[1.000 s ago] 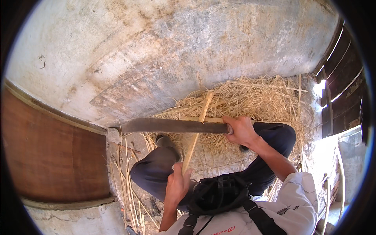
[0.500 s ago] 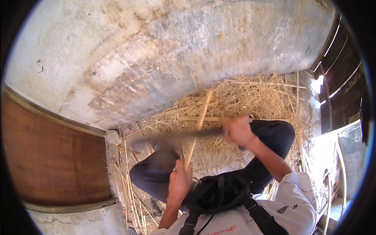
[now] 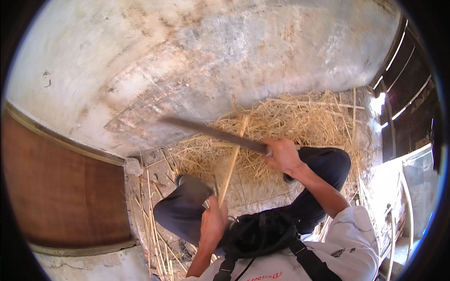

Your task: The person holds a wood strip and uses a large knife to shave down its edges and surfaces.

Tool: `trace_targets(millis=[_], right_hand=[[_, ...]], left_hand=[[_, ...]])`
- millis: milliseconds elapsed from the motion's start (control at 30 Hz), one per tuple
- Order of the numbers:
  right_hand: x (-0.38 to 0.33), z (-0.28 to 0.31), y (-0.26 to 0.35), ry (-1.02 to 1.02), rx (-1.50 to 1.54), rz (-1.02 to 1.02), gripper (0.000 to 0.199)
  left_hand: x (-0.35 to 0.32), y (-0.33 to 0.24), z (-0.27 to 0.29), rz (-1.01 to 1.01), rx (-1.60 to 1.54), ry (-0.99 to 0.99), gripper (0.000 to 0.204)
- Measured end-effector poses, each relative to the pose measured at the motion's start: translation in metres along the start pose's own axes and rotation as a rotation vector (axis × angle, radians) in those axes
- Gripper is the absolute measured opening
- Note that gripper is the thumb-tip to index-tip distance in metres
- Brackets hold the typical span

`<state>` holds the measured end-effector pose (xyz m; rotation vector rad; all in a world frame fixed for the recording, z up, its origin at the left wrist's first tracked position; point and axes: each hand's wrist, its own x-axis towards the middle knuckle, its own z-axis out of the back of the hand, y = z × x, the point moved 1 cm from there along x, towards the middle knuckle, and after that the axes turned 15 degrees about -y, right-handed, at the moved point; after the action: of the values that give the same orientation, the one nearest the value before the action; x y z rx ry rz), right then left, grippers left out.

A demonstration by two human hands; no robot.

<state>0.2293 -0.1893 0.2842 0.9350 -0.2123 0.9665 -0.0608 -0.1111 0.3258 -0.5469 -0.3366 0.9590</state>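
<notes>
In my left hand is the lower end of a pale wooden strip, perhaps split bamboo, which slants up and away from me between my knees. My right hand grips the handle of a machete. Its long dark blade points to the far left and crosses the upper part of the strip; whether it touches the strip I cannot tell. The fingers of both hands are closed. Beyond them spreads a heap of straw-coloured shavings on the floor.
Several thin strips lie at the left beside my knee. A stained wall rises in front, with a brown wooden panel to the left. Dark boards and bright gaps are at the right. My bent knees flank the work.
The machete blade has swung up and away, from roughly level to tilted toward the far wall. The strip's far end has dipped slightly left; my left hand has barely moved.
</notes>
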Motion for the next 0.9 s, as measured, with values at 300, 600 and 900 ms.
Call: trace_targets(millis=[300, 600, 900], right_hand=[[0.0, -0.001, 0.005, 0.113, 0.01, 0.034, 0.013], [0.025, 0.007, -0.02, 0.008, -0.139, -0.08, 0.022], [0.007, -0.009, -0.012, 0.233, 0.266, -0.335, 0.018]], left_hand=[[0.001, 0.005, -0.005, 0.008, 0.056, 0.067, 0.027], [0.002, 0.005, 0.001, -0.008, -0.052, 0.091, 0.018], [0.003, 0.001, 0.004, -0.061, -0.108, 0.047, 0.022]])
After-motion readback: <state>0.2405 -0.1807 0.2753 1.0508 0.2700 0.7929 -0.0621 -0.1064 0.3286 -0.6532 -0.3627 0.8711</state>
